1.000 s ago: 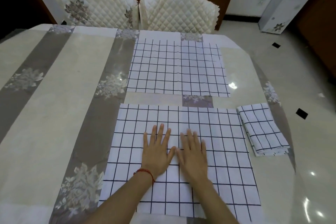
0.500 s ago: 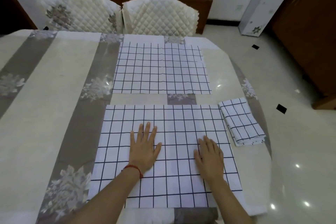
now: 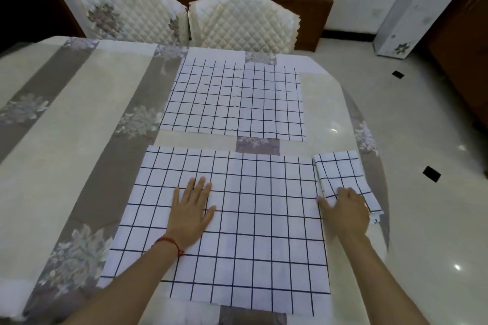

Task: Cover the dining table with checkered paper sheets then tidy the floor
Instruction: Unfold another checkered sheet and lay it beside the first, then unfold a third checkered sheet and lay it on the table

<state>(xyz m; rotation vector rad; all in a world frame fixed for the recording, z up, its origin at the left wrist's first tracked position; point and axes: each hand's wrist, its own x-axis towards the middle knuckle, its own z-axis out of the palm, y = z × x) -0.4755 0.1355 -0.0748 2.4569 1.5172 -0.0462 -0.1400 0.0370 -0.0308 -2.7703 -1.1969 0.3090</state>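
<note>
Nearest the camera, a large white paper sheet with a dark grid of squares (image 3: 237,232) lies flat on the counter (image 3: 66,166), which wears a cream and grey-brown floral cloth. The left hand (image 3: 191,211) rests on it palm down, fingers spread and gripping nothing. The right hand (image 3: 344,211) sits at this sheet's right edge, its fingers curled over the near end of a folded stack of the same checkered paper (image 3: 340,174), just beside the sheet; whether it has truly pinched the stack I cannot tell.

Further off, a second unfolded checkered sheet (image 3: 235,100) lies flat, a strip of cloth showing between the two. Beyond stand two quilted cream chair backs (image 3: 237,24).

The likely risk: the stack lies near the counter's rounded right edge, so a loose pull could slide it off onto the glossy tiled floor (image 3: 422,140). Dragging it across may also nudge the near sheet askew if the left hand lifts.
</note>
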